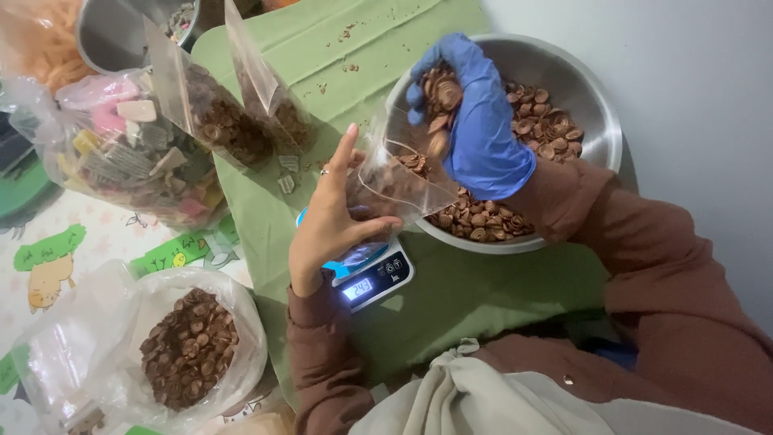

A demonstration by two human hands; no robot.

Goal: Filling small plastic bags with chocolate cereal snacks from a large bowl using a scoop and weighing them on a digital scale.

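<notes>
My left hand [332,217] is bare and holds a clear plastic pouch [400,179] open over a small digital scale [372,278]. My right hand [471,121], in a blue glove, grips a handful of small brown ring-shaped snacks [441,95] right above the pouch's mouth. Some of the snacks lie inside the pouch. Behind both hands sits a large steel bowl [592,97] with more of the same brown snacks [547,125].
Two filled clear pouches [229,121] stand on the green cloth [475,298] at the left. A big plastic bag of brown snacks [189,346] lies at lower left, a bag of mixed coloured snacks [133,157] at upper left. A steel pot [121,32] is at the top.
</notes>
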